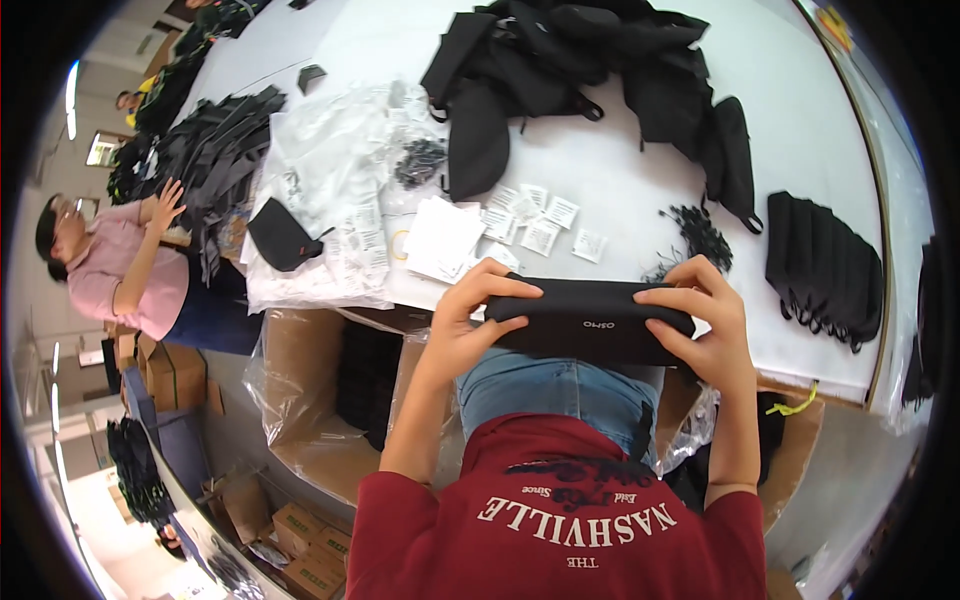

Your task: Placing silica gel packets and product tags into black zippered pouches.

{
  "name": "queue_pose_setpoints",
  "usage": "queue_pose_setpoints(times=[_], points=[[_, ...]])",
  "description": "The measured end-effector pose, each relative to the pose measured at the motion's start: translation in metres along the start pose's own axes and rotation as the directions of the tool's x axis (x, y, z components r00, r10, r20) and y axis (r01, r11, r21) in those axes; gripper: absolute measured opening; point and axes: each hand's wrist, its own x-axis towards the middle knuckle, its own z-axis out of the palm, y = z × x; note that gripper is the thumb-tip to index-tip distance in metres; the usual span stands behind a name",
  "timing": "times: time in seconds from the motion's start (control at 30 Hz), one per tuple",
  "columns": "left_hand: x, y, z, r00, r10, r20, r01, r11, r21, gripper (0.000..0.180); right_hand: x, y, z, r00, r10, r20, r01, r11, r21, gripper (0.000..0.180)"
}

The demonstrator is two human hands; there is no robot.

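Note:
Both my hands grip a long black pouch just off the near edge of the white table. At its left end, my left hand pinches it with the thumb below and the fingers above. My right hand has the other end in the same kind of grip. The pouch is level, with small pale lettering on the side toward me. Just beyond it lie a stack of white papers, several small printed packets and a tangle of black cords.
Black pouches pile up at the table's far side; a row of them lies at right. Clear plastic bags and another black pouch lie at left. Lined cardboard boxes stand below the edge. A person in pink stands left.

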Motion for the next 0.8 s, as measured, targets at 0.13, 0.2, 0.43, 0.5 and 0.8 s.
queue_pose_setpoints(times=[0.13,0.2,0.43,0.5,0.8], points=[[-0.003,0.001,0.0,0.999,0.009,-0.052,-0.008,1.0,0.017,0.035,0.004,0.006,0.01,0.996,0.052,0.078,-0.061,0.992,0.11,0.027],[-0.001,0.001,0.003,0.998,0.029,-0.054,-0.027,0.999,0.031,0.035,-0.001,0.01,0.02,0.981,0.143,0.132,-0.175,0.943,0.282,0.024],[-0.001,-0.006,0.006,0.998,0.018,-0.057,-0.02,0.999,-0.033,0.034,-0.003,0.005,0.021,0.955,0.256,0.148,-0.293,0.892,0.345,0.02],[-0.001,-0.004,0.003,0.999,-0.022,-0.025,0.021,0.998,-0.052,0.033,-0.002,0.006,0.02,0.968,0.23,0.099,-0.25,0.903,0.35,0.02],[0.013,-0.003,0.011,0.98,-0.066,0.187,0.102,0.977,-0.19,0.035,-0.003,0.022,0.007,0.998,0.061,0.011,-0.061,0.934,0.353,0.023]])
